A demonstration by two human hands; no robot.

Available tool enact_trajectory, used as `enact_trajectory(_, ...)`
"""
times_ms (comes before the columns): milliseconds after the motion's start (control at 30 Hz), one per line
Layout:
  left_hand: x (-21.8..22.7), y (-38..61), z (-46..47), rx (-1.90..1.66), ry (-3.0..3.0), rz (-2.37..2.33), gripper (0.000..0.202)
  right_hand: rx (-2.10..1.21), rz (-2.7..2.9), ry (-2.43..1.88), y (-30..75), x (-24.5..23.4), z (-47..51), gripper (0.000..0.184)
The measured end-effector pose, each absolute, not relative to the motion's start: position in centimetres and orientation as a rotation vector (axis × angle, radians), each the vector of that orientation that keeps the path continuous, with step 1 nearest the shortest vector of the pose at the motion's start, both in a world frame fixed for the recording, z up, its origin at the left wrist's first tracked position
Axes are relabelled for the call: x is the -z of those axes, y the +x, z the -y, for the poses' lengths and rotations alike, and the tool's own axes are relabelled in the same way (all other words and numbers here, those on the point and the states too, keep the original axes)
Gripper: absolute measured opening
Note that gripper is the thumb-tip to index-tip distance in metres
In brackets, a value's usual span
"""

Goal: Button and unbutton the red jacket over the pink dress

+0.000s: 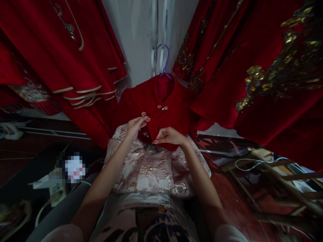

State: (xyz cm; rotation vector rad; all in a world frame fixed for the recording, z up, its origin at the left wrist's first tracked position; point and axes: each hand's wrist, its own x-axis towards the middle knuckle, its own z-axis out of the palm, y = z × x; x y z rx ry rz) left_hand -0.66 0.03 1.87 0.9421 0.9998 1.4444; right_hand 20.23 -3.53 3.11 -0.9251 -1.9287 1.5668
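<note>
A short red jacket (174,97) with a stand collar hangs on a purple hanger (167,60) in front of me. Ornate flower-shaped buttons (163,108) sit below its collar, and more run down the slanted front opening. My left hand (135,127) pinches the jacket front beside a pair of these buttons; the fabric between the fingers is partly hidden. Lower down, my right hand (169,136) has thumb and finger closed on a small gold button (154,142) near the hem. Below the jacket spreads a pale pink brocade skirt (153,168) with a metallic sheen.
Red garments with pale trim (83,67) hang at the left. On the right are red garments with gold sequin embroidery (254,80). A power strip (57,195) with a cable lies at lower left. A wooden stool or rack (285,181) with white cord stands at right.
</note>
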Motion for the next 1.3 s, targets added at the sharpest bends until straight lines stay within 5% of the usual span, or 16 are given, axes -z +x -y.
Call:
enact_trajectory(267,-1.7,0.4,-0.3,-1.424,1.041,-1.114,0.032,-1.614,1.936,-0.976,20.7,-4.0,3.9,0.032)
enact_trajectory(567,-7.7,2.9,-1.1,-1.377,2.242,-1.036,0.029,-1.774,2.125,-1.061,23.9,-5.8,4.2,0.025)
enact_trajectory(800,-10.6,3.4,-4.1,-0.946,3.039,-1.041,0.022,-1.753,2.109,-1.037,24.5,-5.7,4.1,0.026)
enact_trajectory(1300,-13.5,3.7,-4.8,-0.907,2.880,-0.760,0.009,-1.606,2.004,-1.169,26.2,-6.6,4.1,0.033)
